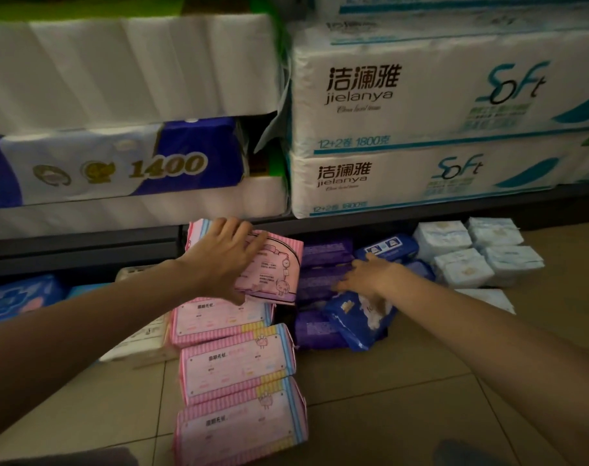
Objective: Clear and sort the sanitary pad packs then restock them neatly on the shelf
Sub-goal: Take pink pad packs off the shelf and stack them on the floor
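My left hand (224,258) grips a pink pad pack (274,270) by its top and side, holding it up in front of the dark bottom shelf (84,250). Below it three pink striped packs (234,361) lie in a row on the floor. My right hand (367,275) reaches out with fingers spread over the purple packs (323,264), its fingertips touching a dark blue pack (387,245). Another dark blue pack (355,321) lies just under that wrist. White and pale blue packs (471,250) are stacked on the floor at the right.
Large toilet paper bundles (420,112) fill the shelf above. Blue packs (17,297) sit in the bottom shelf at the left, and white packs (141,338) lie beside the pink row. Tan floor tiles (404,398) spread out at the front right.
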Demonstrator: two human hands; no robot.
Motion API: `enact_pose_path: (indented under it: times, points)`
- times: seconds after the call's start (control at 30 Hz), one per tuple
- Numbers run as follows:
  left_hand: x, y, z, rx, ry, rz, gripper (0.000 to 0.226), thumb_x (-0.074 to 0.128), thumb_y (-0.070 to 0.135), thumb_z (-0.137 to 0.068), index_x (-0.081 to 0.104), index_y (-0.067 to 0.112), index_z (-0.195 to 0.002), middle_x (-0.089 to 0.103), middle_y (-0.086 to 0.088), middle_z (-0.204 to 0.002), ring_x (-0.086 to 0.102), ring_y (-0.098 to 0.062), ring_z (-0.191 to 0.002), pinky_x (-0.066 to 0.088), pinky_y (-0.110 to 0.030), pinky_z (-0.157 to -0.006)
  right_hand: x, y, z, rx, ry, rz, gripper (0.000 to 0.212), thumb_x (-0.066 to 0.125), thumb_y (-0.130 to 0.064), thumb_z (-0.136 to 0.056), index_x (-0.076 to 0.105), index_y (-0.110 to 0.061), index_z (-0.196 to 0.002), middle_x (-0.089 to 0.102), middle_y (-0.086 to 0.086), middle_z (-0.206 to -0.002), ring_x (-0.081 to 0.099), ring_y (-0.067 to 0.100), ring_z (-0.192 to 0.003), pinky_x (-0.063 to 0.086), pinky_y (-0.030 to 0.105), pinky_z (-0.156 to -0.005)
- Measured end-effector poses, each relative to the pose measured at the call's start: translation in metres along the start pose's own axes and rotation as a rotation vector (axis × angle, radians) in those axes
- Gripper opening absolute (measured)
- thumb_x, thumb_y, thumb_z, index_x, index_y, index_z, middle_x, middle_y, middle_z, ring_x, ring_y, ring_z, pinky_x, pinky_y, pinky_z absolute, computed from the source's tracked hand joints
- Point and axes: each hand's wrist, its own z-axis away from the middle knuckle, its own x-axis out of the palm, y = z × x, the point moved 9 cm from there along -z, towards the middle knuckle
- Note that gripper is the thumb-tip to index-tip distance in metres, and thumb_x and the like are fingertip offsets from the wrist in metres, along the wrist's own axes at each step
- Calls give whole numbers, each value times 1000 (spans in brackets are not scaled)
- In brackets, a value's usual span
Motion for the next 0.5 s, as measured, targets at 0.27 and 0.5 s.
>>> enact_pose_path:
  times: [0.27, 0.5]
  points:
    - [-30, 1, -9, -29, 160, 236, 108, 51, 73, -73, 1, 16, -150, 18, -13, -146, 20, -29, -132, 16, -40, -111, 29, 91, 66, 233, 208, -471, 84, 75, -35, -76, 28, -29, -145, 39, 6, -142, 34, 27, -128, 32, 30, -101]
    - [-40, 31, -21, 69, 191, 154, 107, 53, 72, -73, 3, 15, -150, 18, -15, -148, 21, -31, -133, 16, -42, -112, 82, 68, 65, 331, 28, -334, 65, 75, -40, -75, 46, -22, -130, 49, 4, -129, 49, 22, -115, 44, 31, -88]
